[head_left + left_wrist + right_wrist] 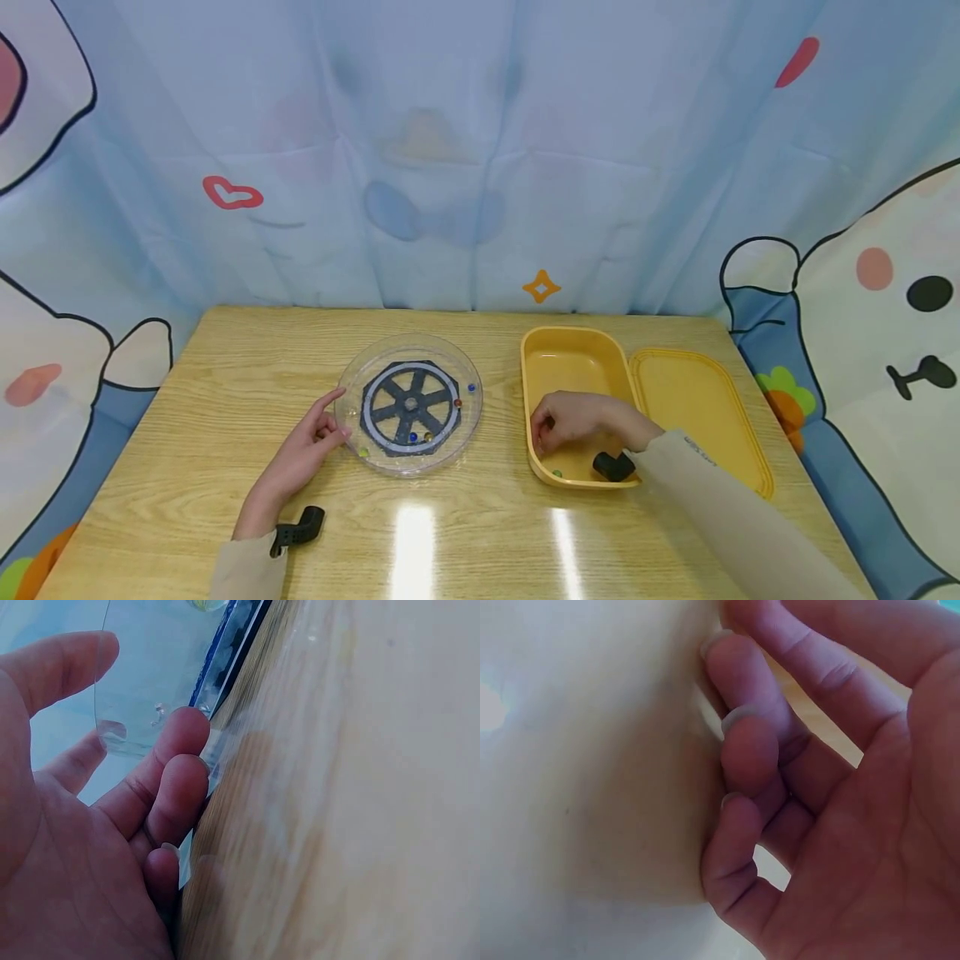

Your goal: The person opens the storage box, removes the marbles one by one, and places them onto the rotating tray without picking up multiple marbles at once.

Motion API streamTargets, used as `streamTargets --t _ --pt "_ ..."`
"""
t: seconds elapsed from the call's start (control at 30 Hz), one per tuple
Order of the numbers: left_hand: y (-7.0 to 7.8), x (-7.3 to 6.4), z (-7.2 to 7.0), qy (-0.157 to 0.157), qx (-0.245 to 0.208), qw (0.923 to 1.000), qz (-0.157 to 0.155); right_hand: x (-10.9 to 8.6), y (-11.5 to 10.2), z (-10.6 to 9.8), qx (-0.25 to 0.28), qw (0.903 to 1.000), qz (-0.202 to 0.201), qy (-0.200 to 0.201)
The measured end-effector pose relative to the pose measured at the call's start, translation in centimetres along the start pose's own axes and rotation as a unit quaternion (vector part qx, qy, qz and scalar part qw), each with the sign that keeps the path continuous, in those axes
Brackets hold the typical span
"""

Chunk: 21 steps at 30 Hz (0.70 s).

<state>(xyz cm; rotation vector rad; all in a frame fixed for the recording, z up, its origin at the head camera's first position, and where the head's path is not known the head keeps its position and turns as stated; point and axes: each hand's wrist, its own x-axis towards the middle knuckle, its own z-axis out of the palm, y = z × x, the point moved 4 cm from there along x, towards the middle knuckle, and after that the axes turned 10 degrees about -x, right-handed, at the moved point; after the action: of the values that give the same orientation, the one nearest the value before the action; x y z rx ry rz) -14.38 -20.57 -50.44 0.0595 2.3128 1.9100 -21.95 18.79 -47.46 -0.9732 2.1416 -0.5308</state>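
Observation:
A clear round dish (474, 417) with a dark spoked wheel (410, 404) inside sits left of the table's middle. Several marbles lie in it, among them a blue marble (471, 387), a reddish marble (458, 403) and a light green marble (363, 452). My left hand (303, 450) touches the dish's left rim, thumb and forefinger spread apart along it. Inside a yellow box (573, 342), my right hand (573, 421) reaches down by the left wall with fingers bent. Its fingertips are hidden, so any held thing cannot be seen. A green marble (557, 473) lies in the box's near corner.
A yellow lid (697, 408) lies to the right of the box, beside it. All stand on a wooden table (300, 350) with a patterned blue curtain (450, 167) behind. Each wrist wears a small black camera.

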Motion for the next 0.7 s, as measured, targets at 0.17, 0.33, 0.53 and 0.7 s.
streamTargets --t 0.17,0.33,0.53,0.7 --pt "0.19 -0.04 0.01 0.002 0.003 1.0 -0.002 -0.07 -0.27 -0.15 -0.01 0.9999 0.006 0.01" --pt "0.12 0.06 0.0 0.002 0.004 1.0 0.001 -0.16 -0.36 -0.29 -0.029 0.9991 0.016 0.025" --pt "0.03 0.13 0.03 0.0 0.006 1.0 0.006 -0.29 -0.06 -0.27 -0.016 0.9995 0.021 0.019" --pt "-0.09 0.04 0.03 0.002 -0.002 1.0 0.001 -0.39 0.13 -0.39 -0.008 0.9998 0.006 0.016"
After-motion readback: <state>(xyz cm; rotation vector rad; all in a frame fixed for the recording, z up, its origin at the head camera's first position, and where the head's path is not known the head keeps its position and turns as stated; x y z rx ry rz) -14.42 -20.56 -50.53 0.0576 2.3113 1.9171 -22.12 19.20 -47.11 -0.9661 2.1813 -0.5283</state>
